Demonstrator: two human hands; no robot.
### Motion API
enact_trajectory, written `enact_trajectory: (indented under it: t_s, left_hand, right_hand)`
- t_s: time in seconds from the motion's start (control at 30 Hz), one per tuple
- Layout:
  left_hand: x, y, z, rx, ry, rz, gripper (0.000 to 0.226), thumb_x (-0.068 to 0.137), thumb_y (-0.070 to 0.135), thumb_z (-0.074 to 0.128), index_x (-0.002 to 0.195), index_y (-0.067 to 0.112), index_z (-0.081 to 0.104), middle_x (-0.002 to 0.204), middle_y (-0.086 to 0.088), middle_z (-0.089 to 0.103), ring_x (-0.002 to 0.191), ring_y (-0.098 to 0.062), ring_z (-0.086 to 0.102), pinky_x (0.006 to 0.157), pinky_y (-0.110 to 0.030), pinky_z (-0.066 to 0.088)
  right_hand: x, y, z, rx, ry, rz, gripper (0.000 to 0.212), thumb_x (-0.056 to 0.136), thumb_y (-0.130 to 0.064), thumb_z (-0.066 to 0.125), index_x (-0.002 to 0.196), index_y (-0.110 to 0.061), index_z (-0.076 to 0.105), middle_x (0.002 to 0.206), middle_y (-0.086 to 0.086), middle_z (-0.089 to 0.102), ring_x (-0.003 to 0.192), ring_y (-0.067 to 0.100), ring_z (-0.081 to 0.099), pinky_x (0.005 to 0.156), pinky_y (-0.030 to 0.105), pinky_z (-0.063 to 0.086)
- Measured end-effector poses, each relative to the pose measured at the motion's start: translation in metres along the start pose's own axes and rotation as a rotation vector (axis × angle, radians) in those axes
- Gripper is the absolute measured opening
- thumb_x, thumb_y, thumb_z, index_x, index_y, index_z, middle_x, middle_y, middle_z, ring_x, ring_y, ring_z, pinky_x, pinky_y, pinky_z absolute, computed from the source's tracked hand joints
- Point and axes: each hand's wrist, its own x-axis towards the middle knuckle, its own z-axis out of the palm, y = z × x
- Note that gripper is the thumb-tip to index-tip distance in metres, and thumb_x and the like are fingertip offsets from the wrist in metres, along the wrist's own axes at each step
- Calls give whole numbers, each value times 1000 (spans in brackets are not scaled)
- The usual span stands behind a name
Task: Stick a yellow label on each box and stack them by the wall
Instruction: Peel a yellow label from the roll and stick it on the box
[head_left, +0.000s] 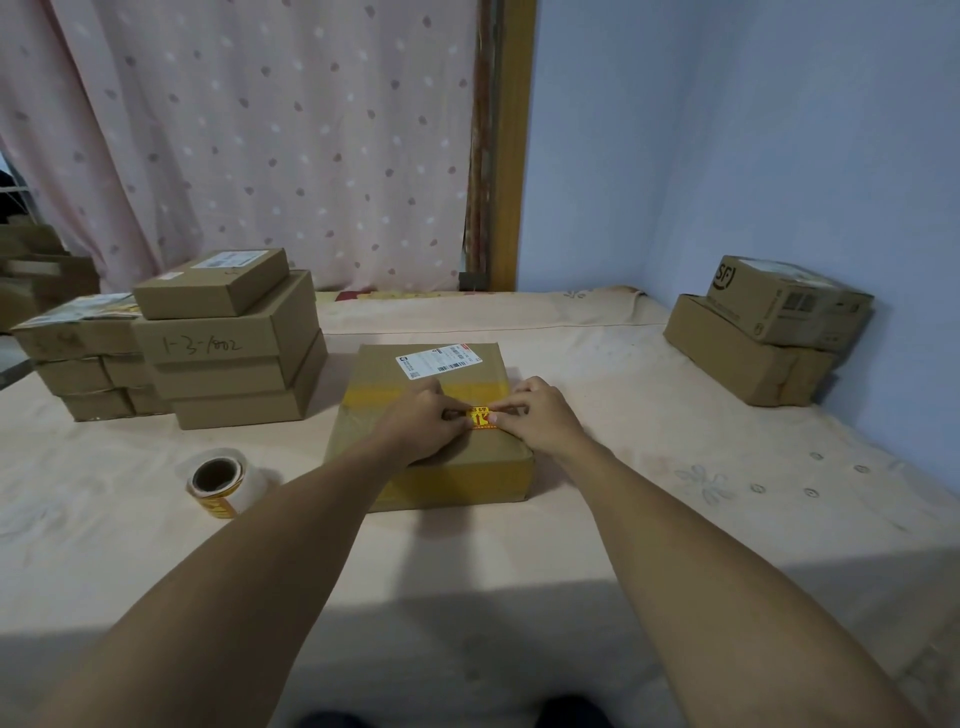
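Note:
A flat cardboard box with yellow tape bands and a white shipping slip lies in the middle of the bed. A yellow label with red print sits on its top. My left hand pinches the label's left edge and my right hand pinches its right edge, both resting on the box top. The label roll lies on the sheet to the left of the box. Two boxes stand stacked against the blue wall at the right.
A pile of several cardboard boxes stands at the back left in front of a pink curtain. More cardboard sits at the far left edge. The bed sheet spreads between the middle box and the wall stack.

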Motion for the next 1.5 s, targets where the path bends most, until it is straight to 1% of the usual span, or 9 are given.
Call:
enact_trajectory:
  t_s: [0.17, 0.3, 0.4, 0.57, 0.7, 0.9, 1.2, 1.37, 1.5]
  left_hand:
    - [0, 2, 1, 14, 4, -15, 36, 99, 42, 56, 132, 32, 65, 105, 0, 45, 94, -12, 42, 75, -29, 34]
    - [1, 1, 1, -5, 21, -30, 36, 98, 44, 56, 130, 32, 67, 103, 0, 44, 94, -13, 42, 75, -29, 34]
    - [0, 1, 2, -22, 24, -40, 37, 98, 47, 56, 131, 33, 66, 104, 1, 43, 97, -12, 42, 77, -28, 33]
    - [0, 1, 0, -48, 9, -52, 35, 97, 43, 58, 130, 34, 66, 105, 2, 43, 97, -12, 42, 77, -29, 32]
    - [0, 0, 2, -37, 2, -50, 35, 98, 45, 56, 131, 35, 65, 107, 3, 43, 97, -11, 42, 78, -30, 35]
    - [3, -2, 4, -31, 5, -60, 38, 98, 47, 56, 133, 34, 63, 109, 3, 43, 100, -13, 42, 82, -31, 37]
    - [2, -3, 4, -42, -18, -66, 38, 98, 48, 55, 133, 36, 62, 113, 4, 43, 105, -13, 44, 84, -30, 37]
    - [0, -1, 4, -21, -31, -73, 42, 98, 50, 53, 137, 36, 59, 117, 1, 43, 112, -17, 44, 90, -32, 39]
    - [-6, 1, 2, 1, -31, -78, 43, 98, 51, 53, 138, 36, 58, 118, 0, 44, 114, -18, 43, 93, -34, 40]
  right_hand:
    - [0, -3, -4, 19, -4, 12, 23, 85, -36, 80, 107, -27, 80, 107, -7, 52, 111, 17, 54, 97, 39, 51]
    - [-1, -17, 3, 26, 68, 96, 28, 77, -49, 83, 93, -27, 76, 102, -7, 51, 102, 14, 57, 88, 37, 54]
    - [-2, -21, 12, -36, 95, 119, 33, 80, -50, 81, 97, -28, 65, 113, -3, 48, 107, 17, 52, 90, 35, 50]
    - [2, -16, 13, 4, 97, 99, 17, 89, -33, 76, 103, -26, 69, 112, -3, 48, 112, 21, 56, 87, 28, 44]
    - [3, -17, 15, 48, 149, 152, 26, 93, -26, 71, 118, -20, 66, 118, 0, 52, 114, 22, 57, 86, 25, 40]
    - [6, -19, 16, 124, 149, 341, 43, 88, -45, 75, 117, -20, 55, 117, 3, 59, 109, 24, 59, 82, 32, 45]
    - [-7, -20, 8, 171, 142, 325, 30, 100, -27, 60, 128, -17, 63, 124, 4, 68, 110, 22, 62, 82, 27, 45]
    - [-21, -12, 10, 356, 86, 356, 50, 85, -47, 77, 126, -21, 64, 117, -1, 67, 108, 21, 63, 89, 34, 53]
    - [-21, -17, 10, 308, 80, 348, 31, 90, -42, 72, 113, -23, 72, 110, -1, 71, 103, 22, 65, 94, 41, 55]
